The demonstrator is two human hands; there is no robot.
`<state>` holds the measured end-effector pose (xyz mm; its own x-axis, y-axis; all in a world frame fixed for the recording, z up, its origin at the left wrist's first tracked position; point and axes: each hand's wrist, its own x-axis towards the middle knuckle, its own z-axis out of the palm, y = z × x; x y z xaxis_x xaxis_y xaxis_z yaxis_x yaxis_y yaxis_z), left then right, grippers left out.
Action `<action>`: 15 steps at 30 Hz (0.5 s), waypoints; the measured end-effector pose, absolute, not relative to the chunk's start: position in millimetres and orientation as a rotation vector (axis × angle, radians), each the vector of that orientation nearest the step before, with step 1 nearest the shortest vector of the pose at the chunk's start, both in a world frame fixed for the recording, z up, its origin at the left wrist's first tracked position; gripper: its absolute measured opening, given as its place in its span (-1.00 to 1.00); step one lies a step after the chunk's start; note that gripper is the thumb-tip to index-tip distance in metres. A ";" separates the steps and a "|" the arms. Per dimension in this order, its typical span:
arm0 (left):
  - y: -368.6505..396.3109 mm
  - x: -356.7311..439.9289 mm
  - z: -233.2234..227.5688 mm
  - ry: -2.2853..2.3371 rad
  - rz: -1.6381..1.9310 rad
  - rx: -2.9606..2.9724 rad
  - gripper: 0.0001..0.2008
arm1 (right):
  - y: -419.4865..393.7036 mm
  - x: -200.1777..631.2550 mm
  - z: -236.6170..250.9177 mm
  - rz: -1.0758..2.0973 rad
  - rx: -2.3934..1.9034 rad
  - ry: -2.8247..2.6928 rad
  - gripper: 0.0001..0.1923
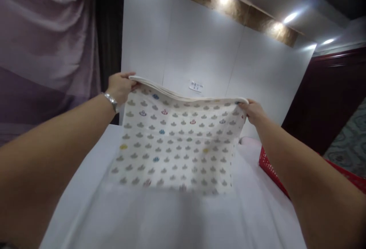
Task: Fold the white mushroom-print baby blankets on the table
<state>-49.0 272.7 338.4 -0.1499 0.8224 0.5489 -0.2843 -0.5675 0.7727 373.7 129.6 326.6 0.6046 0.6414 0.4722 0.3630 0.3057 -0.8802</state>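
A white cloth [177,142], folded in layers, hangs between my two hands. Small grey hat-like prints cover it, with a few in blue, red, purple and yellow. My left hand [120,87], with a silvery band at the wrist, pinches the top left corner. At the top right corner, my right hand [254,111] grips the same cloth, a little lower in view. The upper edge sags slightly in the middle. Its lower edge is blurred and hangs at or just above the white table cover [137,218]; I cannot tell if they touch.
A red plastic basket [270,169] stands at the right, partly behind my right forearm. Near it lies a pale rolled item [250,141]. Behind the table rises a white panel [206,55] with a small written label [196,86]. A pinkish curtain [48,32] hangs at the left.
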 end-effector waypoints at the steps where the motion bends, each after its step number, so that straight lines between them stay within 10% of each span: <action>1: 275.2 -48.0 351.5 0.681 1.836 1.366 -0.45 | 135.8 376.3 336.4 0.171 -1.242 -0.980 -0.88; 7: 254.0 -71.5 355.5 0.750 1.856 1.539 -0.38 | 116.0 399.7 335.9 0.149 -1.168 -1.200 -0.80; 15: 176.5 -113.2 149.9 1.005 1.357 1.059 -0.52 | 34.5 385.3 129.6 0.410 -1.529 -1.448 -0.77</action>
<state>-113.2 176.5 149.9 -0.0118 0.9987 0.0503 -0.2431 -0.0517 0.9686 385.3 34.5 129.6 0.2408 0.9027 0.3565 0.5817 0.1598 -0.7975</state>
